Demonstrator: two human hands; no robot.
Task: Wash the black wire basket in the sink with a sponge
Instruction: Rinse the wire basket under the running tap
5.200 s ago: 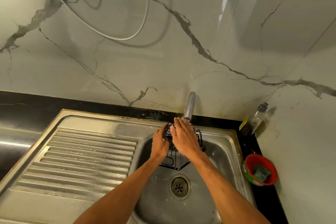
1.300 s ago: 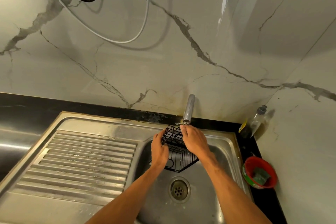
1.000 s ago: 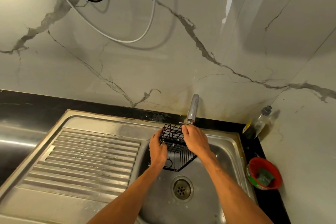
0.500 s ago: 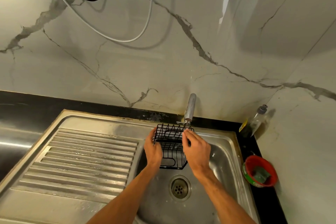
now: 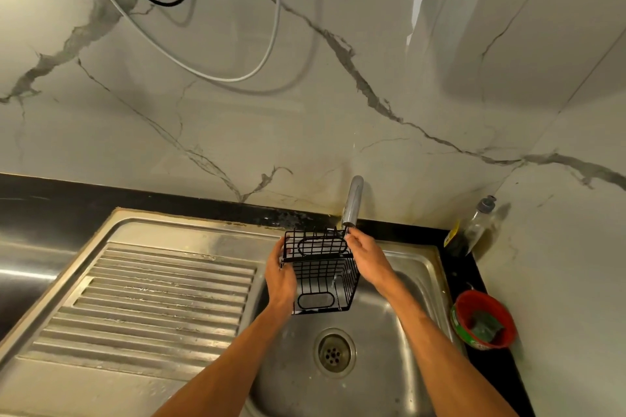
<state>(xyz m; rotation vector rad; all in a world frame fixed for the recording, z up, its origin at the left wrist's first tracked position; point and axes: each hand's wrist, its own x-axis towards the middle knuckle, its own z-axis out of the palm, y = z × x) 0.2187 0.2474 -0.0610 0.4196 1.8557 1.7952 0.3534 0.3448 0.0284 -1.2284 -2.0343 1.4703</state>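
The black wire basket (image 5: 321, 276) hangs over the steel sink bowl (image 5: 379, 359), just under the chrome tap spout (image 5: 352, 201). My left hand (image 5: 280, 276) grips its left side and my right hand (image 5: 367, 259) grips its right upper edge. The basket is turned so its open top faces me, with an oval loop showing at the back and another at the bottom. A thin stream of water falls inside it. The green sponge (image 5: 486, 325) lies in a red bowl (image 5: 484, 320) on the counter to the right, apart from both hands.
A ribbed steel draining board (image 5: 152, 298) lies left of the bowl. The drain (image 5: 334, 352) is below the basket. A clear bottle with dark liquid (image 5: 469, 230) stands in the back right corner. Black and white cables (image 5: 237, 44) hang on the marble wall.
Both hands have turned the basket from a corner-down tilt to a squarer pose with its opening toward me. My right hand slid from the top to the right edge.
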